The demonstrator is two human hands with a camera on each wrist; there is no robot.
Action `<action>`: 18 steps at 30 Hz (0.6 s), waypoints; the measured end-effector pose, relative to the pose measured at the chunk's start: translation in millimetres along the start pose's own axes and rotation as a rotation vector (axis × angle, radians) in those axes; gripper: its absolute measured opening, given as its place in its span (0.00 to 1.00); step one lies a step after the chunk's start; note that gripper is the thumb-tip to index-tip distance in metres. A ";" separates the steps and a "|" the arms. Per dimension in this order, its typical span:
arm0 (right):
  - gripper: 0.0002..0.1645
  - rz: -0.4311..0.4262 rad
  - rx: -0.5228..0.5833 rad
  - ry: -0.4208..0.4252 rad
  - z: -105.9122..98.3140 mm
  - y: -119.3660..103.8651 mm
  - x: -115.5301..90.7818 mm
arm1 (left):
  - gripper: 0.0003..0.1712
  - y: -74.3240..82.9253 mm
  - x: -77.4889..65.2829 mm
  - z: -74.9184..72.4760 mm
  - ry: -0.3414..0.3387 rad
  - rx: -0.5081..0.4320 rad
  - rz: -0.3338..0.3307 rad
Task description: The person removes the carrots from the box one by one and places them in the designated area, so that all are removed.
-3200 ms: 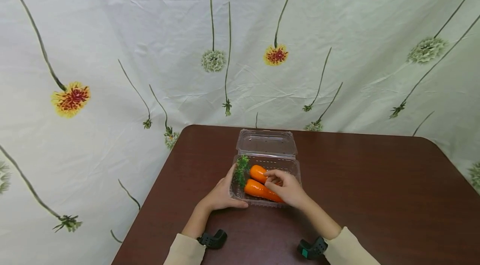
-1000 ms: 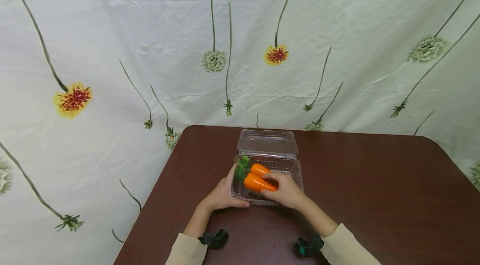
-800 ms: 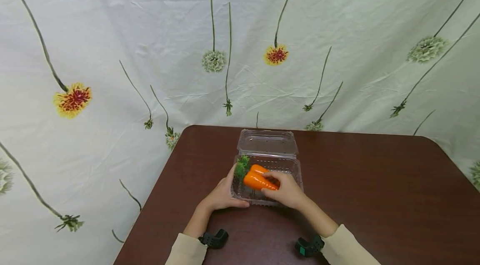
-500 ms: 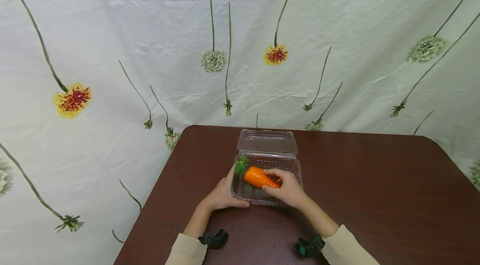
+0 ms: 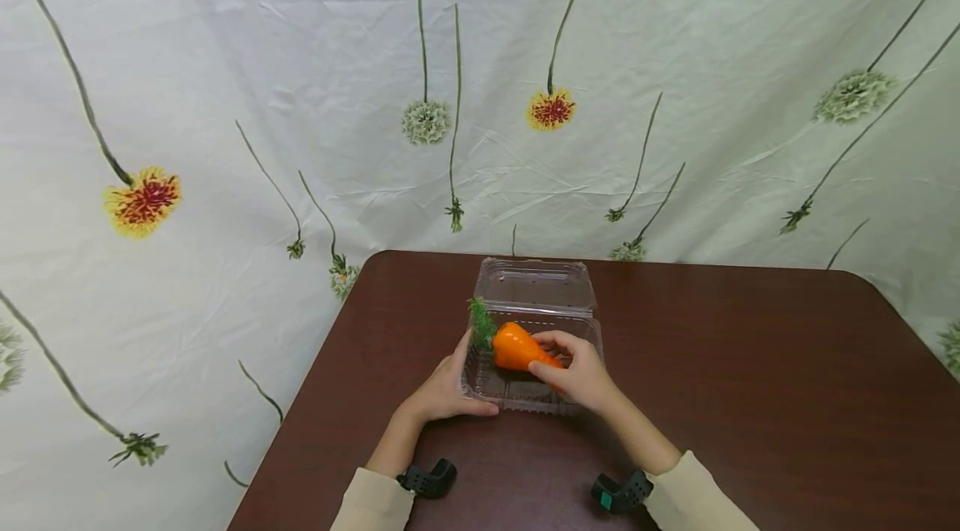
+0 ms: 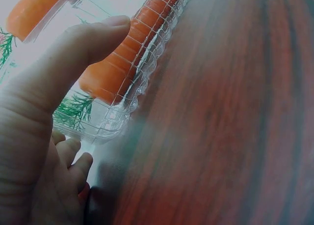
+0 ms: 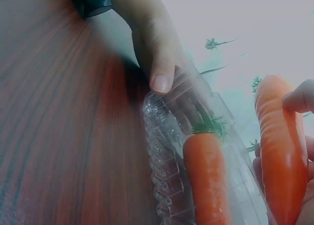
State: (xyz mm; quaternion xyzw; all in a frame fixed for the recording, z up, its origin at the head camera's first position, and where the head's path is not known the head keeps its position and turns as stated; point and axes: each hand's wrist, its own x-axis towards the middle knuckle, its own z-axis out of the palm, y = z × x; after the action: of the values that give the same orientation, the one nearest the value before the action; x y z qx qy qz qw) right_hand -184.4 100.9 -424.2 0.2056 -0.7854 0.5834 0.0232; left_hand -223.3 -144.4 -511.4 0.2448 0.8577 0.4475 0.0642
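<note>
My left hand [image 5: 442, 389] holds the near-left corner of a clear plastic clamshell container [image 5: 517, 393], thumb along the front wall and fingers at the left side. My right hand [image 5: 588, 377] pinches an orange carrot [image 5: 516, 348] by its narrow end, above the container. Leafy green tops [image 5: 482, 323] stick out at its thick end, toward the left. In the right wrist view a second carrot [image 7: 206, 178] lies in the container beside the held carrot [image 7: 279, 151]. Through the ribbed wall, the left wrist view shows a carrot [image 6: 110, 75] lying along the front.
The lid [image 5: 534, 285] is folded back, away from the person, on the dark brown table [image 5: 712, 389]. Behind the table hangs a white cloth [image 5: 330, 97] with printed flowers. Each wrist wears a black band, such as the left band [image 5: 429, 479].
Two carrots showed apart in the container at first. My right hand gripped the front one, moved it back over the other, then raised it. The left hand has stayed at the corner.
</note>
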 end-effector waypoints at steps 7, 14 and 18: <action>0.19 0.056 0.055 0.066 -9.1 5.3 -0.5 | 0.74 3.4 -0.9 1.6 -0.014 0.011 -0.055; 0.20 0.113 0.176 0.244 -19.5 22.0 3.5 | 0.74 4.1 0.6 -0.8 -0.008 -0.005 -0.045; 0.21 0.155 0.238 0.362 -27.4 35.9 4.2 | 0.74 3.3 -0.4 -0.2 -0.007 -0.005 -0.041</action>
State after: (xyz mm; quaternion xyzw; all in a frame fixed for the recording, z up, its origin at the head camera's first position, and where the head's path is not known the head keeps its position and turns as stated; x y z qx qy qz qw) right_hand -206.4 133.5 -447.0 0.0378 -0.7073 0.6995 0.0946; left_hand -221.8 -143.1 -508.7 0.2283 0.8613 0.4474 0.0770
